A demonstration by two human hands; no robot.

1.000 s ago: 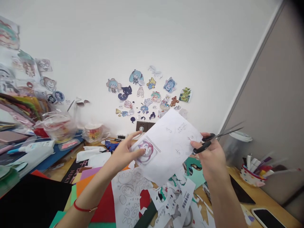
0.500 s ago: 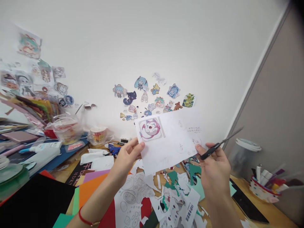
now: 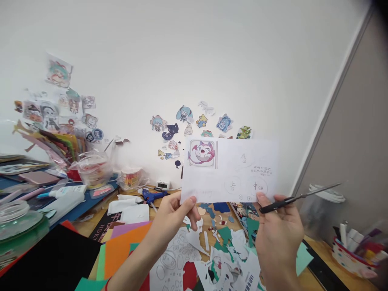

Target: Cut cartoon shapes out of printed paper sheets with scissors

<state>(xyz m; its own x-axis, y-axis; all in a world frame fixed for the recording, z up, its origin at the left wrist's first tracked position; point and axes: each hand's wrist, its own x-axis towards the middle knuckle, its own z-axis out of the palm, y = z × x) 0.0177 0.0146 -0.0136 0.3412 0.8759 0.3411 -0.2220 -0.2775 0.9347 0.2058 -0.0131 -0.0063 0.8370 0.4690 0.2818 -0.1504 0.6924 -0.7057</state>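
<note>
A white sheet of paper [image 3: 203, 182] is held up level in front of the wall, with a printed pink-and-white winged cartoon figure at its upper left and pencilled circles and characters at its right. My left hand [image 3: 174, 216] pinches its lower left corner between thumb and fingers. At the lower right edge, my right hand [image 3: 279, 230] grips the sheet and also holds scissors [image 3: 298, 197], whose blades point out to the right. Below lie paper scraps [image 3: 226, 264] and a sheet of pencil outlines [image 3: 166, 266], partly hidden by my left forearm.
Coloured sheets [image 3: 121, 258] and a black sheet [image 3: 51, 256] lie at left, near a green jar [image 3: 22, 234]. A blue glue gun [image 3: 154, 197] rests behind my left hand. At right stand a pen holder [image 3: 353, 258] and a lidded bin [image 3: 325, 210]. Cartoon cutouts [image 3: 184, 114] hang on the wall.
The white paper has moved right and turned from a tilt to nearly level, its lower edge raised. Both hands moved with it, scissors still in my right hand. The camera view shifted slightly.
</note>
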